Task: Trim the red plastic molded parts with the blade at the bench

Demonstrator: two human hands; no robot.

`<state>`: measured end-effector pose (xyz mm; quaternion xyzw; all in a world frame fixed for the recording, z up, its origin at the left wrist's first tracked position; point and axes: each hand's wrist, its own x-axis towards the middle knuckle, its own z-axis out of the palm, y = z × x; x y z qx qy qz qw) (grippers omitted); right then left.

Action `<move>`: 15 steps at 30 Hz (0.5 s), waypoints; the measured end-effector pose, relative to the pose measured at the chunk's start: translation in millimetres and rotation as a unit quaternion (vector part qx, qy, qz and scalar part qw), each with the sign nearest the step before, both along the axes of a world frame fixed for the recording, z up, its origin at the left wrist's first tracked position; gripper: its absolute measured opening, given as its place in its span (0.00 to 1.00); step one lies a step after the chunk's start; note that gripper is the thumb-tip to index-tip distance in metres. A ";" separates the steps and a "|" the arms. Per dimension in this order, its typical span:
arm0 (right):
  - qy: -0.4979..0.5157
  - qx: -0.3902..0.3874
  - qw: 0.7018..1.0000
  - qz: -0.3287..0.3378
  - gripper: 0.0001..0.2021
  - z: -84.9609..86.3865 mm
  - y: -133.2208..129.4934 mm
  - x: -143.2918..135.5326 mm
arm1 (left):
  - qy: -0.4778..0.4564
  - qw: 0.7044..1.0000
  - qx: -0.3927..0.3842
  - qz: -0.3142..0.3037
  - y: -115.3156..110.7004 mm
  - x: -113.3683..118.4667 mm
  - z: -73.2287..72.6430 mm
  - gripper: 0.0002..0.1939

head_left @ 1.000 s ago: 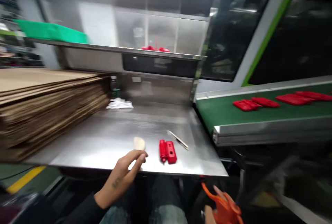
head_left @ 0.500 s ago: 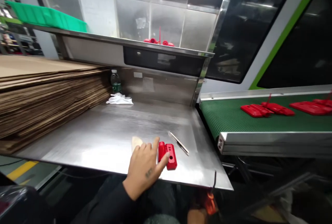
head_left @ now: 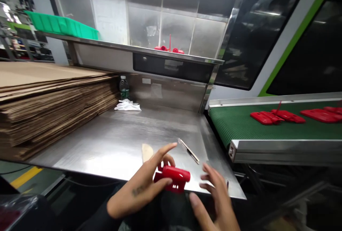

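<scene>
My left hand (head_left: 144, 184) grips a small red plastic part (head_left: 173, 178) and holds it lifted over the front edge of the steel table (head_left: 120, 142). Its index finger sticks out over the part. My right hand (head_left: 213, 195) is just right of the part with fingers spread, holding nothing and close to it without touching. A thin metal blade tool (head_left: 188, 150) lies on the table behind the hands. A small beige piece (head_left: 146, 150) lies beside my left hand.
A tall stack of flat cardboard (head_left: 48, 102) fills the table's left side. A white cloth (head_left: 127, 106) and a bottle (head_left: 124, 87) sit at the back. A green conveyor (head_left: 240, 124) on the right carries red parts (head_left: 278, 116). A green bin (head_left: 61, 27) rests on the shelf above.
My left hand has picked the red part up off the table and pulled it toward the front edge. My right hand has come up empty; the orange thing it held is gone from view.
</scene>
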<state>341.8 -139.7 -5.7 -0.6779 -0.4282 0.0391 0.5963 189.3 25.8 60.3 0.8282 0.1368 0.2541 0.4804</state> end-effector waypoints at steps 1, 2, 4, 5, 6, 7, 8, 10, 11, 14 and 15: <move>0.020 -0.023 0.996 0.082 0.26 17.8 9.7 -2.3 | -0.002 1.000 -0.020 -0.014 -2.0 -9.3 2.9 0.34; 0.035 -0.046 0.986 0.154 0.21 32.0 18.7 -5.2 | -0.013 0.999 -0.039 -0.003 -3.8 -17.4 2.7 0.34; 0.057 -0.067 0.971 0.222 0.15 46.5 33.6 -14.8 | -0.065 0.992 -0.075 0.075 -8.1 -28.4 -5.5 0.36; 0.062 -0.064 0.972 0.219 0.14 47.1 39.4 -22.3 | -0.097 0.982 -0.095 0.128 -11.3 -31.1 -12.2 0.36; 0.060 -0.050 0.978 0.194 0.14 44.4 44.1 -31.8 | -0.126 0.968 -0.121 0.179 -15.6 -32.0 -19.3 0.33; 0.053 -0.032 0.985 0.161 0.13 39.6 47.6 -42.6 | -0.151 0.952 -0.154 0.218 -20.5 -31.4 -25.8 0.30; 0.043 -0.015 0.990 0.131 0.13 33.9 49.9 -54.2 | -0.171 0.934 -0.199 0.243 -25.8 -29.6 -31.0 0.27; 0.025 0.009 0.993 0.116 0.12 24.8 50.7 -75.2 | -0.206 0.897 -0.295 0.257 -34.9 -24.1 -36.0 0.24; 0.020 0.012 0.989 0.147 0.13 23.0 49.8 -81.8 | -0.222 0.878 -0.338 0.256 -37.7 -21.3 -36.0 0.23; -0.017 -0.038 0.974 0.223 0.14 32.3 49.0 -73.2 | -0.246 0.839 -0.422 0.241 -38.2 -16.7 -31.3 0.14; -0.053 -0.060 0.979 0.188 0.15 39.1 51.9 -59.7 | -0.247 0.832 -0.439 0.232 -36.5 -16.8 -29.6 0.11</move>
